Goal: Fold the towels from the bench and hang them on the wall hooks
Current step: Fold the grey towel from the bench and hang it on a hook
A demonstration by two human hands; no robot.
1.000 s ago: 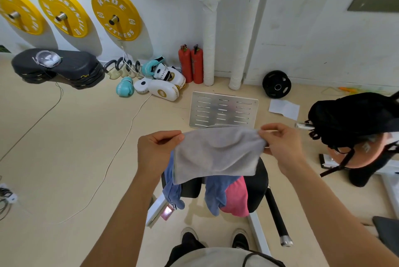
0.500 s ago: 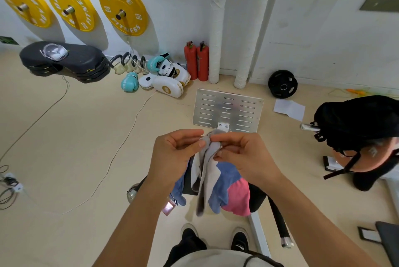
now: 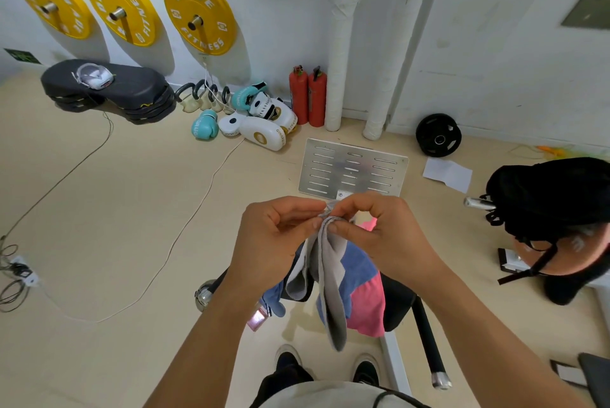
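Above bench (image 3: 401, 303), both hands' fingers (image 3: 317, 224) pinch grey towel (image 3: 330, 288) top; hangs lengthwise down.

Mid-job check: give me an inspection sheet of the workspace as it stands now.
Surface: black bench below the hands, mostly covered.
Job's things: grey towel folded lengthwise, hanging from both hands; blue towel and pink towel lie on the bench.
Clutter: boxing gloves, two red fire extinguishers, metal plate, black weight plate, paper.
Grippers: left hand and right hand pinch the towel's top edge.
Cables: white cable and dark cable across the floor.
Surroundings: yellow weight plates on the wall; wall hooks: nothing seen.
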